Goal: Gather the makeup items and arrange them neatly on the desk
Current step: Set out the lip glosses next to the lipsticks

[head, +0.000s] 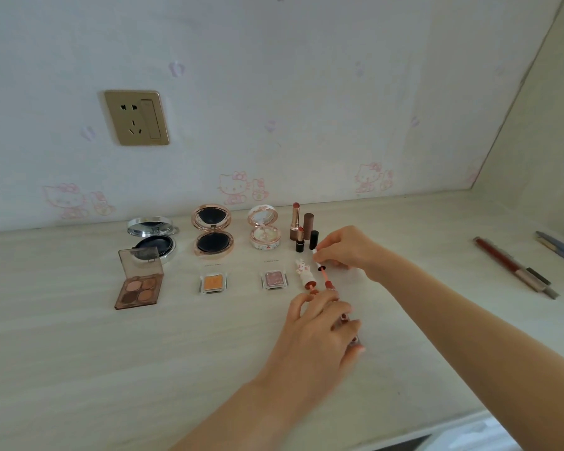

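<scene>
1. A lip gloss wand [325, 277] lies on the table [79, 369], its long axis running near to far. Its far tip sits at the right hand's fingertips and its near end at the left hand's.
2. Just to its left lies a white rabbit-shaped lip gloss [305, 274] along the same axis, ending the front row.
3. The left hand [316, 333] is nearer the viewer, fingers curled over a small reddish tube [350, 330] that shows only in part; its fingertips touch the wand's near end.
4. The right hand [345, 249] reaches from the right, fingers pinched on something small and white at the wand's far end. What it is cannot be told.
5. The hands are apart, one at each end of the wand, so the next adjustment likely turns on squaring this axis with the rabbit gloss.
6. Behind stand the lipsticks [302, 226], upright and close together.
7. Leftward: three open compacts [213, 231] in the back row; two small single pans [213, 282] and an eyeshadow palette [139, 283] in front.
8. Well apart at the right, pencils [515, 268] lie ungathered.
</scene>
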The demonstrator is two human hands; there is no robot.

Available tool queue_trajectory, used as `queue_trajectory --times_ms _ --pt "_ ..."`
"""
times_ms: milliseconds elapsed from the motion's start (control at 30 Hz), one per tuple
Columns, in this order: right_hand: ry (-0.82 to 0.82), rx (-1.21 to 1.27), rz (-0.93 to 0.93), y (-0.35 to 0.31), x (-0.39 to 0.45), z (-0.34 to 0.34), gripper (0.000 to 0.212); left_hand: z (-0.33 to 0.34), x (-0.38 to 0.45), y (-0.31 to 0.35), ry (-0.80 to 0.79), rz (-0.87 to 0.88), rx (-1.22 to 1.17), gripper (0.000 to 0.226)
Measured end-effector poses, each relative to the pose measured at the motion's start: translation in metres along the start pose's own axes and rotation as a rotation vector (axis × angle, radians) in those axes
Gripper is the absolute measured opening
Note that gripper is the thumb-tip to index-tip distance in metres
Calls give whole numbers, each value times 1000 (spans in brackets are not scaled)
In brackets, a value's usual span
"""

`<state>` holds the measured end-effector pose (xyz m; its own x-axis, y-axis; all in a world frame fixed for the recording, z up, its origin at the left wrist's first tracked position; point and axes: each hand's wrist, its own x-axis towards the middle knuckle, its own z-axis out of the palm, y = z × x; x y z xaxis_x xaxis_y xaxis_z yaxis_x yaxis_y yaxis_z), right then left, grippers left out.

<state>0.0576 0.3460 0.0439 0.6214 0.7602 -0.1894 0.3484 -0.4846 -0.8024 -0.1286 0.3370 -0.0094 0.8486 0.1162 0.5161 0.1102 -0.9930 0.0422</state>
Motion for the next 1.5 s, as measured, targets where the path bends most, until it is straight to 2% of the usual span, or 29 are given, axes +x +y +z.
queue_trajectory --times_ms 133,733,933,1067,1500 --pt "9 -50 -17 2 2 3 11 3 1 -1 0 18 -48 20" --pt "3 -190 -128 9 -29 -20 32 3 3 1 3 36 -139 28" --pt "131 -430 -214 41 -61 -48 30 -6 9 -5 -43 -32 -256 32" --pt "198 -591 -257 72 -88 -74 31 -6 27 -4 -81 4 -248 30" --pt "435 -695 -111 172 -128 -171 31 64 176 55 -311 126 -229 34"
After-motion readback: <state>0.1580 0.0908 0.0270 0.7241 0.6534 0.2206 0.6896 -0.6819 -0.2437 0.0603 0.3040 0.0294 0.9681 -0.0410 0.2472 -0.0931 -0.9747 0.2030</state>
